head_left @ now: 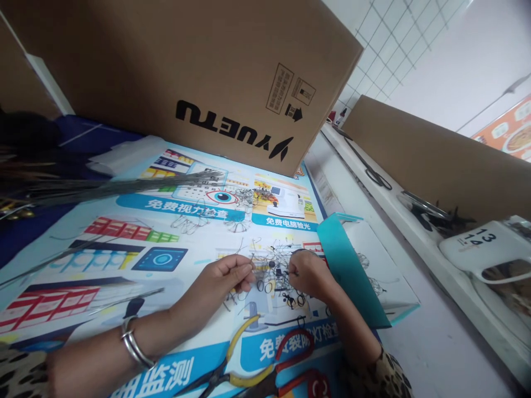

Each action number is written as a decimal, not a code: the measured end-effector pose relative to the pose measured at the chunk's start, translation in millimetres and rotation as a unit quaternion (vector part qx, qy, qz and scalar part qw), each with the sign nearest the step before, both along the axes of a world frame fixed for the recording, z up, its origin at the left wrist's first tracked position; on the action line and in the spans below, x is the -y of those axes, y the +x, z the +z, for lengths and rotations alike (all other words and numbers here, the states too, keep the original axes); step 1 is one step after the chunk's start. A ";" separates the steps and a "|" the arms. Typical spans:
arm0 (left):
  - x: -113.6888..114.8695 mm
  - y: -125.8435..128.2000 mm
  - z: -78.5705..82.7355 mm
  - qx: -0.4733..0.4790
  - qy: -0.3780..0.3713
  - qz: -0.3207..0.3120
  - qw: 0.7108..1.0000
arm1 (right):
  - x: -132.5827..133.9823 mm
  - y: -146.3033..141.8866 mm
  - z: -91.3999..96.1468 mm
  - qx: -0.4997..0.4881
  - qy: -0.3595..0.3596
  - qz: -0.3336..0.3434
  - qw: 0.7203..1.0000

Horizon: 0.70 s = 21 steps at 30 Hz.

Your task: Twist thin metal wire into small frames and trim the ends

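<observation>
My left hand [232, 275] is pinched, thumb against forefinger, on what looks like a thin wire at the left side of a tangled pile of wire pieces [271, 265]. My right hand [309, 271] is closed on the pile's right side; whatever its fingers grip is hidden. Small black rings [290, 300] and dark bits lie among the wires. Below the hands rest yellow-handled pliers [249, 378] and a red-handled tool [296, 354], partly cut off by the frame. More bent wire pieces [188, 222] lie farther up the printed sheet.
A large cardboard box [232, 72] stands along the back. To the right, an open teal box [350, 271] has wire shapes inside. A bundle of long straight wires [124, 185] lies at left. A white mug [477, 249] stands on the ledge at right.
</observation>
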<state>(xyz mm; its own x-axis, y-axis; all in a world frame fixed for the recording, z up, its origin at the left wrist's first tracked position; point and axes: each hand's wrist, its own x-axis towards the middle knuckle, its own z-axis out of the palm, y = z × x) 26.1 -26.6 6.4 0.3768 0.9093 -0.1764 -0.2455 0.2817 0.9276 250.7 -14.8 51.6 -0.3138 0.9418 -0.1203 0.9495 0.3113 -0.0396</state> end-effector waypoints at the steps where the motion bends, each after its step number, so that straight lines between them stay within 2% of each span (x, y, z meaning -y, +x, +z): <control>1: -0.1 -0.1 -0.5 0.000 0.000 0.000 1.000 | 0.8 3.2 0.6 -0.044 -0.002 -0.004 0.999; 5: -0.2 -0.7 -1.2 0.004 0.004 -0.002 1.000 | 4.6 14.6 5.7 -0.223 -0.046 -0.028 0.973; 9: 0.2 -0.7 -0.3 0.004 0.005 -0.007 1.000 | 5.3 18.2 10.2 -0.336 -0.083 -0.050 0.937; 13: 0.4 -0.7 -0.6 0.007 0.005 -0.010 1.000 | 5.0 18.3 9.5 -0.442 -0.140 -0.069 0.883; 21: 1.8 -0.3 -0.8 0.014 0.004 -0.023 1.000 | 7.2 5.2 -4.7 -0.534 -0.157 -0.105 0.824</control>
